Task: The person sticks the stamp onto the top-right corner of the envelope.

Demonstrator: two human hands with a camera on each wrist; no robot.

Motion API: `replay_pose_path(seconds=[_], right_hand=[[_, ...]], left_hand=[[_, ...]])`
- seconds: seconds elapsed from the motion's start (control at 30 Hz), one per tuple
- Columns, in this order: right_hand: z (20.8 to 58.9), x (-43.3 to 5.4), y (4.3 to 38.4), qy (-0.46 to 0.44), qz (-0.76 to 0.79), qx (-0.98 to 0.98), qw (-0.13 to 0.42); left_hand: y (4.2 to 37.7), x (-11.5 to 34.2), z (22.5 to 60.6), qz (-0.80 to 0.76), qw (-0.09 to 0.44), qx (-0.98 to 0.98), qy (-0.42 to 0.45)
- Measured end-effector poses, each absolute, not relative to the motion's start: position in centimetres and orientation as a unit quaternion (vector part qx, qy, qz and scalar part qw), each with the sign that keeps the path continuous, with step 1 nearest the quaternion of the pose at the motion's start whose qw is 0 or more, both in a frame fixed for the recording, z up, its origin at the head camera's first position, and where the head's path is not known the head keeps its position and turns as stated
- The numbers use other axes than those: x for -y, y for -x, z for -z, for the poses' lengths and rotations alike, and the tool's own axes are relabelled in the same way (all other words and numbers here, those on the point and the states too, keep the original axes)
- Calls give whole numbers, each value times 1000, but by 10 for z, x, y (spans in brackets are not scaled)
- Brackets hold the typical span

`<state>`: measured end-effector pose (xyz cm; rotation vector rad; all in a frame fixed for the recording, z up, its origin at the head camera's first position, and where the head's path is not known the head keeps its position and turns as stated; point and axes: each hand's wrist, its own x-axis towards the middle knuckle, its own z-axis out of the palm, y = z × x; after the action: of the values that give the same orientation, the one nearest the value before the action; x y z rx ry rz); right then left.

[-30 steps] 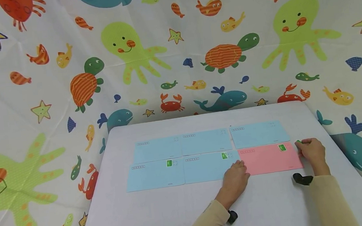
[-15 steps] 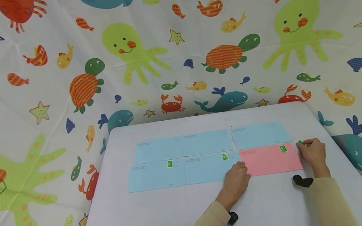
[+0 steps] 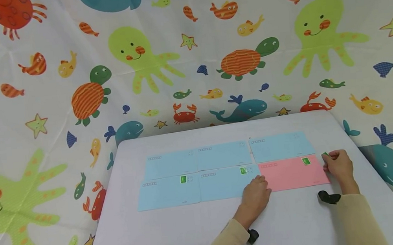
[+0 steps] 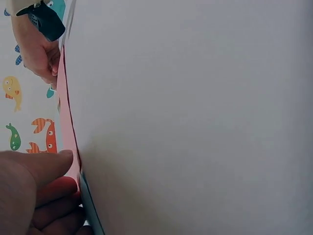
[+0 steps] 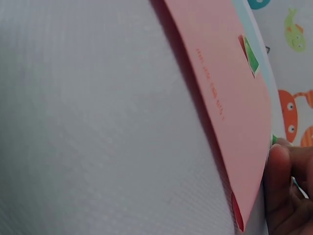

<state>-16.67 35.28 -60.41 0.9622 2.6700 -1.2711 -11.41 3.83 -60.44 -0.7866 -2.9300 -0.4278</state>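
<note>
Right hand [image 3: 341,167] pinches a small green stamp [image 3: 324,154] between thumb and fingertips, just off the right edge of the pink envelope [image 3: 290,178], near the corner where it meets the far right blue envelope [image 3: 278,147]. Left hand [image 3: 255,196] rests over the seam between the pink envelope and the near middle blue envelope [image 3: 220,186], fingers relaxed, steadying rather than gripping. Six envelopes lie flat on the white tabletop [image 3: 165,236], two rows of three. Near row: one green stamp apiece, the pink envelope's stuck stamp [image 3: 305,161] toward its far right corner. Far row: no stamp seen. Step in hand, as judged: readying the pinched stamp for placement; whether backing is being peeled, cannot tell. Good practice: grip by the extreme edge, fingertips clear of any adhesive face; left hand pressing lightly, so neighbouring envelopes stay aligned. Before contact, square the stamp to the envelope's edge, set one side down first, then smooth across. Likely fault: stamp curling onto a fingertip and landing crooked.
</note>
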Motion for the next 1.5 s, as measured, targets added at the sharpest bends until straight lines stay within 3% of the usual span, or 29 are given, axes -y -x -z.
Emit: replay_pose_path(seconds=[0.3,0.87,1.5], right_hand=[[609,-349,161,-300,444,-844,-4],[605,-344,154,-309,444,-841,3],[607,-341,149,-320,454,-832,2]], left_hand=[[118,-34,600,144,56,951,267],[126,-39,586,142,15,955,261],[152,-36,593,154,95,950,253]])
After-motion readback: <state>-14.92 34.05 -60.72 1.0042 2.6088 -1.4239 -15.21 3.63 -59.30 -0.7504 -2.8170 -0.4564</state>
